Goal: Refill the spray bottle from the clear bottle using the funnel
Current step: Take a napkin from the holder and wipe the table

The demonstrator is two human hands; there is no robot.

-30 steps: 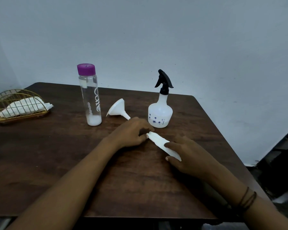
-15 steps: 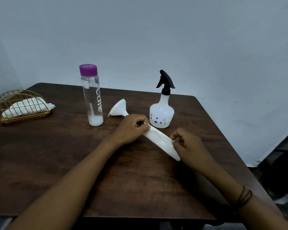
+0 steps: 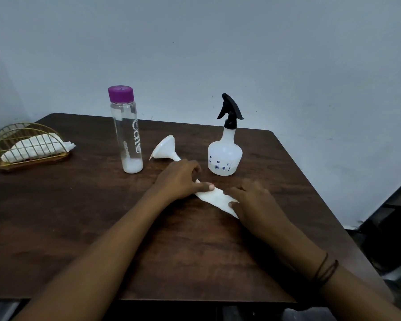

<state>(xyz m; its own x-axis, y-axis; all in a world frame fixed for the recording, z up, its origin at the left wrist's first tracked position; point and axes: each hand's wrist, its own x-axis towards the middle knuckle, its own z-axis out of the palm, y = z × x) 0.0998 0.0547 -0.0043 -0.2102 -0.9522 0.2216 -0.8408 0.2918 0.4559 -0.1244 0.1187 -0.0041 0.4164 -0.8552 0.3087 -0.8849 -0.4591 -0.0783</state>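
- Now both hands, left (image 3: 180,179) and right (image 3: 256,201), press flat, fingers spread, on a folded white tissue (image 3: 214,197) just before the white plastic spray bottle (image 3: 225,156).
- Left of that bottle lie the white funnel (image 3: 164,149), then the purple-capped clear bottle (image 3: 126,129).

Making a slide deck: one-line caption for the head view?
Both hands press a white tissue flat; funnel, spray bottle, clear bottle wait.

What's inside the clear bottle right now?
The clear bottle, purple cap on, holds a shallow white layer at its base; above that it looks empty. Liquid or powder, I cannot tell.
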